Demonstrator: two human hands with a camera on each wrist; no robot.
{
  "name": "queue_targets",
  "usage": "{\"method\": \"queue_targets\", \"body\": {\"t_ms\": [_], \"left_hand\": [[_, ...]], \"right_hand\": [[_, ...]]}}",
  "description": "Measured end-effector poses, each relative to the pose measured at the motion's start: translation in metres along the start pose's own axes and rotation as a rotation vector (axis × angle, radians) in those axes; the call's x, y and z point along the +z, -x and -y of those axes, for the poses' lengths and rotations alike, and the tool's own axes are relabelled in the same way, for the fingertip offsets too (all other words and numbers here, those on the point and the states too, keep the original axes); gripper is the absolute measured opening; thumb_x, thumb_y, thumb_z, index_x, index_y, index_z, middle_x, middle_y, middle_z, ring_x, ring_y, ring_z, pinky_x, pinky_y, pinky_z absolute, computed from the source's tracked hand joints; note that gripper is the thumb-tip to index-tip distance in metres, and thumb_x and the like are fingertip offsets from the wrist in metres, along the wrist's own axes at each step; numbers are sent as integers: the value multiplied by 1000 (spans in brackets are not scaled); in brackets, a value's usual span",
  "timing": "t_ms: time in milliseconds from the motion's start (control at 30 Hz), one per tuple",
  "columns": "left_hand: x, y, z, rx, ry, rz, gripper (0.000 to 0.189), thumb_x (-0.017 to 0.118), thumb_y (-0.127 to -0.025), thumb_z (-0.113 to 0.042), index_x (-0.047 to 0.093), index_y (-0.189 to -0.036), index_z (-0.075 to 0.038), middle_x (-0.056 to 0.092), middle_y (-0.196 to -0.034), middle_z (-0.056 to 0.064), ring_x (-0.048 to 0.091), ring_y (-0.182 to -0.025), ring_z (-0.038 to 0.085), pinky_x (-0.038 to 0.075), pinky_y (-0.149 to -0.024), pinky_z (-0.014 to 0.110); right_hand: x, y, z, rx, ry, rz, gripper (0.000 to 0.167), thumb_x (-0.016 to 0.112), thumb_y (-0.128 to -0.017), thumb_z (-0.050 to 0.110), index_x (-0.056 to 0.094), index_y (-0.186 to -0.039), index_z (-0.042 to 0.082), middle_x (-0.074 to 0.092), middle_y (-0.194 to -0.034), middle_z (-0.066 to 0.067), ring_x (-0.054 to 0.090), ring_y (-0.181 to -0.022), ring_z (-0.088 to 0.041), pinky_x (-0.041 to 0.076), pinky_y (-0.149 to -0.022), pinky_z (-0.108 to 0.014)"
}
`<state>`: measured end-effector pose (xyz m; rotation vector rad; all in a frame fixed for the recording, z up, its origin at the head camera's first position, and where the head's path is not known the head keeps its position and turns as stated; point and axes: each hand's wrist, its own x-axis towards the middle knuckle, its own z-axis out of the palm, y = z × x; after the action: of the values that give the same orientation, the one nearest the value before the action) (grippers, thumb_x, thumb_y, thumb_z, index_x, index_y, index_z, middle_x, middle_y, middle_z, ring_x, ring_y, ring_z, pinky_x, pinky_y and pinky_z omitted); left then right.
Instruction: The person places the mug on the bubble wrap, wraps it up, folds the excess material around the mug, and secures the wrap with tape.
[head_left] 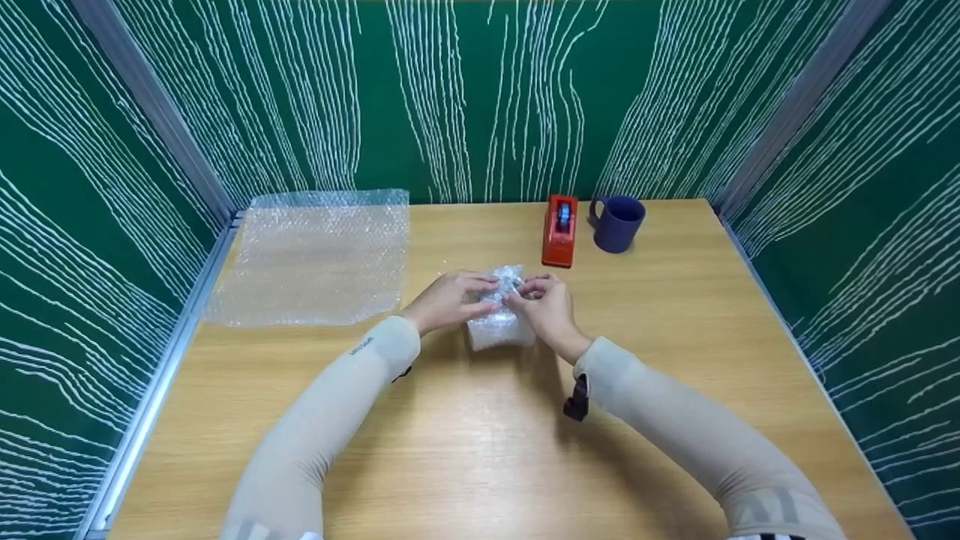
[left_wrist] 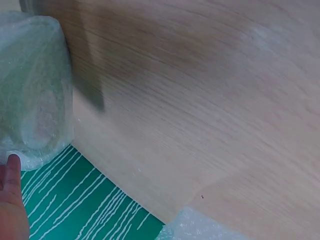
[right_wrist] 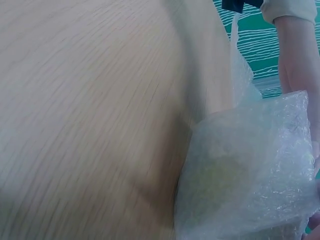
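Note:
A bubble-wrapped bundle stands on the table between both hands, its wrap gathered and crumpled at the top. Through the layers in the right wrist view, the bundle shows a dull yellow-green tint; what lies inside cannot be made out. The left hand holds the bundle's left side, thumb and fingers on the crumpled wrap. From the right, the right hand pinches the wrap near the top with thumb and fingertips. In the left wrist view one fingertip touches the bundle's surface.
A flat sheet of bubble wrap lies at the back left of the wooden table. Behind the right hand stands a red tape dispenser, with a dark blue mug beside it. Green panels with white lines enclose the table.

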<state>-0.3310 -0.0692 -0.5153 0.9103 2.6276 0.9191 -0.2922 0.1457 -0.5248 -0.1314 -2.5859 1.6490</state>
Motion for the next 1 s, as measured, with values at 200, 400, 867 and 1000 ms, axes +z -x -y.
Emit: {"method": "queue_targets", "body": {"t_ms": [200, 400, 867, 1000], "left_hand": [[-2, 1, -1, 16, -22, 10, 59, 70, -104, -53, 65, -153, -19, 50, -169, 1, 44, -159, 29, 34, -133, 54], [-2, 2, -4, -5, 4, 35, 74, 81, -94, -56, 63, -154, -16, 44, -174, 6, 39, -162, 34, 32, -133, 56], [3, -5, -4, 3, 107, 0, 66, 91, -89, -39, 69, -146, -14, 53, -166, 2, 43, -159, 31, 32, -133, 55], [2, -4, -4, -18, 108, 12, 64, 88, -91, -46, 69, -148, -24, 50, -170, -4, 40, -161, 30, 31, -133, 60]], "right_hand": [[2, 0, 0, 5, -15, -20, 15, 85, -92, 6, 80, -98, -6, 63, -125, -15, 62, -121, -33, 58, -109, -46], [1, -2, 1, 15, -22, -37, 14, 87, -90, 5, 80, -95, -6, 63, -118, -13, 64, -112, -29, 58, -96, -34], [-5, -9, -3, 88, -45, 36, 13, 86, -92, 9, 81, -102, 1, 62, -118, -11, 58, -113, -26, 52, -96, -35], [-7, -10, -2, 107, -54, 35, 14, 86, -92, 8, 80, -102, 1, 64, -120, -13, 59, -115, -27, 54, -100, -37]]}}
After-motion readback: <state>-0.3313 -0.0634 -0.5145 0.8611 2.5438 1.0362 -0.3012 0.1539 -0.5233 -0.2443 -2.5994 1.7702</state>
